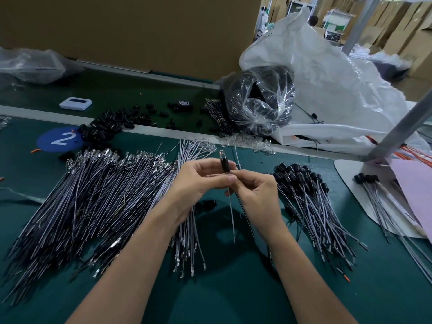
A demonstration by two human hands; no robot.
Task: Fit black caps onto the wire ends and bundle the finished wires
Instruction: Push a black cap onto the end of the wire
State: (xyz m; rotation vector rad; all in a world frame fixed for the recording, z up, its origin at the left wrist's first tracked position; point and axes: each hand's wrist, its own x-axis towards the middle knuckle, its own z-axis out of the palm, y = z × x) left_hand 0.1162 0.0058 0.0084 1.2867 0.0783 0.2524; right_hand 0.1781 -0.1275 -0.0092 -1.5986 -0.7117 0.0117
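The left hand [201, 181] pinches one small black plastic cap [225, 165], and the right hand [256, 191] pinches one thin grey wire [232, 218] under it. One big heap of uncapped grey wires [93, 195] lies left, one capped heap [308, 202] right.

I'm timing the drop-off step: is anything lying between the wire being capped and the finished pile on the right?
Nothing visible does. The black cap and its wire, pinched between the left hand and right hand, are held just left of the finished pile.
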